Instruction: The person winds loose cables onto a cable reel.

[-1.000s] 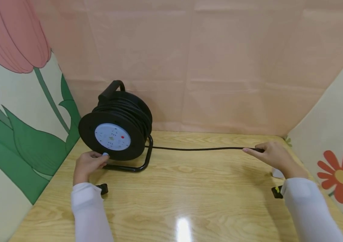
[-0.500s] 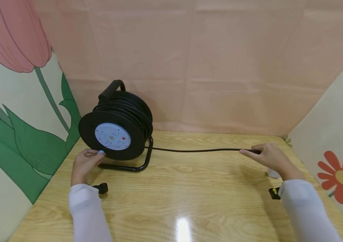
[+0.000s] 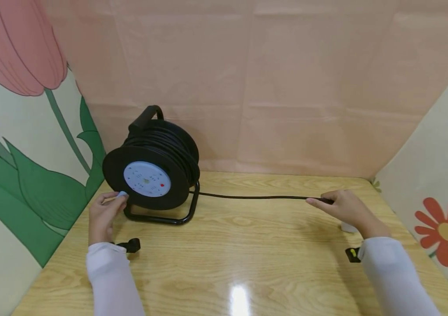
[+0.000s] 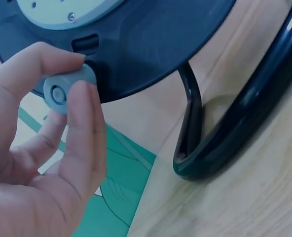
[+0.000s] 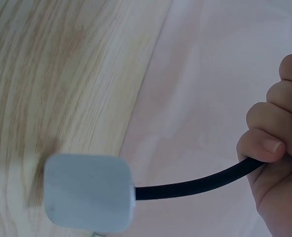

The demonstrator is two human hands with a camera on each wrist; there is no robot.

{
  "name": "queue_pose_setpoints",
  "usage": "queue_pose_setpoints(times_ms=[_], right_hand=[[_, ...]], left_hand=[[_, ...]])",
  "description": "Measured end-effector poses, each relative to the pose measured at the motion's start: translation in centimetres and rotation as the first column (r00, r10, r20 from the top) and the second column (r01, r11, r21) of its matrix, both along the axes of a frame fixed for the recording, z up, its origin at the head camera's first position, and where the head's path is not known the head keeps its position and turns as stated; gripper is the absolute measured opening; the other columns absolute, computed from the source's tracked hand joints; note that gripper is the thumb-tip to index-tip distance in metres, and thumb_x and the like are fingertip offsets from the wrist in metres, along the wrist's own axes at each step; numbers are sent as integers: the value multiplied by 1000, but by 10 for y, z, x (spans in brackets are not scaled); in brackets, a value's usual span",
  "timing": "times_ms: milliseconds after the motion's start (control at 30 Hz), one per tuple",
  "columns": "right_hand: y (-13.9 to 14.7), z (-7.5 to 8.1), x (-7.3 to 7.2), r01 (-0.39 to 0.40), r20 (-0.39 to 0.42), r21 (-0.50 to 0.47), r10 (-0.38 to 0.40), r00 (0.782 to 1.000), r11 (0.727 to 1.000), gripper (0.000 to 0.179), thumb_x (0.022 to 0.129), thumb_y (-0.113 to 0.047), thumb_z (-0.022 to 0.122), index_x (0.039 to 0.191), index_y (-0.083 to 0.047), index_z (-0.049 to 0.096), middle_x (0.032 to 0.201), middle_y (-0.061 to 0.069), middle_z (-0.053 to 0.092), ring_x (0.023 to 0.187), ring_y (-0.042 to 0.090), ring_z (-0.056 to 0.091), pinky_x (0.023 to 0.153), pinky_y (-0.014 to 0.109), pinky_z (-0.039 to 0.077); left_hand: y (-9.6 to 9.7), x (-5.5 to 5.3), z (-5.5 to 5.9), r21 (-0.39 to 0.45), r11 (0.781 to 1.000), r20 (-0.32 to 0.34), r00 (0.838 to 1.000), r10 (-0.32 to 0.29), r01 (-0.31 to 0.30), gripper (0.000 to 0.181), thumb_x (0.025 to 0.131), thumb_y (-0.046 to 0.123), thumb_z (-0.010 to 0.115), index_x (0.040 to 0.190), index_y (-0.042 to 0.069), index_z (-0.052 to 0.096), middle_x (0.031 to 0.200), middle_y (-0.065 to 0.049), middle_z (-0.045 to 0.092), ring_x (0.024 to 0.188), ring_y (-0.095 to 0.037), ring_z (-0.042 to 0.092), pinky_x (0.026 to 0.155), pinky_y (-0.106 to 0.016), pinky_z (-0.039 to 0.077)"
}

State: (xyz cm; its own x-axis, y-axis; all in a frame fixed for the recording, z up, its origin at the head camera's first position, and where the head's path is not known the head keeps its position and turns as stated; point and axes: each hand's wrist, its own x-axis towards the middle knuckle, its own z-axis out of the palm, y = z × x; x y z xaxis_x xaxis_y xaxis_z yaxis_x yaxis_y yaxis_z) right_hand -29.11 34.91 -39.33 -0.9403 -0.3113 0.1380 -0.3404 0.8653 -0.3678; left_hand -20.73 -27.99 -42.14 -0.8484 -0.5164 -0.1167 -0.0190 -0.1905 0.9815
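A black cable reel (image 3: 150,156) with a pale round socket panel (image 3: 146,179) stands upright on its tubular frame (image 3: 176,220) at the back left. At the lower left of its front flange, my left hand (image 3: 103,217) pinches a small grey-blue winding knob (image 4: 56,92) between thumb and fingers. From the reel a black cable (image 3: 255,197) runs nearly straight across to the right. My right hand (image 3: 346,210) grips this cable close to its end. Past that fist, a white plug (image 5: 89,192) hangs from the cable end, mostly behind the wrist in the head view.
The wooden tabletop (image 3: 247,245) meets a pink sheet (image 3: 287,109) behind the reel. A tulip-printed panel (image 3: 30,175) closes the left side, a flower-printed one (image 3: 445,153) the right. Black wrist-worn devices (image 3: 130,245) show beside the sleeves.
The left hand has carried the knob left and upward along the flange, and the reel has turned slightly clockwise. The right hand has come a little left with the cable and plug.
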Motion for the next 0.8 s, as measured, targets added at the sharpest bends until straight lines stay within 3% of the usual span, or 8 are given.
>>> queue_pose_setpoints(times_ms=[100,200,433,600,667,800], right_hand=[[0,-1,0,0,11,-11,0,1000,1000,54,93,-61,60,87,-9,74,73,5,66,58,18,52,59,36,47],[0,-2,1,0,8,-21,0,1000,1000,55,93,-61,61,92,-7,76,80,7,70,61,19,55,61,37,48],[1,-2,2,4,13,-12,-4,1000,1000,56,94,-61,59,92,-8,76,76,7,68,58,15,50,58,35,46],[3,1,4,5,-32,-11,-5,999,1000,51,95,-60,58,75,-14,67,61,-4,49,52,11,38,52,29,36],[4,2,6,10,-29,-23,-11,1000,1000,53,96,-60,57,65,-16,54,54,-4,34,48,11,29,48,29,31],[8,1,6,5,-46,-34,-7,999,999,56,97,-58,56,62,-17,42,51,-5,29,45,10,24,45,29,29]], left_hand=[[2,-1,2,106,994,-55,997,47,-41,28,87,3,75,112,5,61,87,4,69,85,-11,68,85,-21,54],[3,-1,4,157,986,-93,993,78,-62,26,88,3,76,110,7,62,91,4,68,86,-10,68,84,-20,54],[2,0,6,313,948,-170,979,117,-59,36,84,4,81,116,7,64,104,-1,63,96,-11,64,87,-19,53],[1,-1,9,409,912,-222,964,147,-45,38,83,2,81,117,7,63,106,-3,64,99,-12,65,91,-20,51],[1,-2,11,442,896,-247,954,171,-46,35,83,0,80,114,6,65,106,-4,64,97,-12,66,91,-21,52],[1,-4,12,495,867,-290,929,228,-59,33,81,-5,80,110,3,68,108,-7,62,93,-14,68,90,-22,53]])
